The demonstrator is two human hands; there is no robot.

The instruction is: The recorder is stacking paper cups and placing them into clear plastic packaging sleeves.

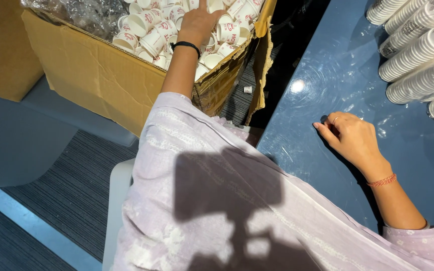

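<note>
My left hand (198,20) reaches into a large open cardboard box (91,75) on my left, resting among several loose white paper cups (151,30) with red print. Its fingertips run off the top of the frame, so whether it holds a cup is hidden. A black band circles that wrist. My right hand (350,135) lies on the glossy blue table (327,80), fingers curled loosely, with nothing in it. It wears a ring and a red thread bracelet. Long stacks of nested paper cups (418,45) lie on their sides at the table's far right.
Crumpled clear plastic (86,12) sits in the box's left part. A torn box flap (263,60) hangs beside the table edge. One small cup (247,90) lies on the dark striped carpet. A white chair edge (118,200) is under me.
</note>
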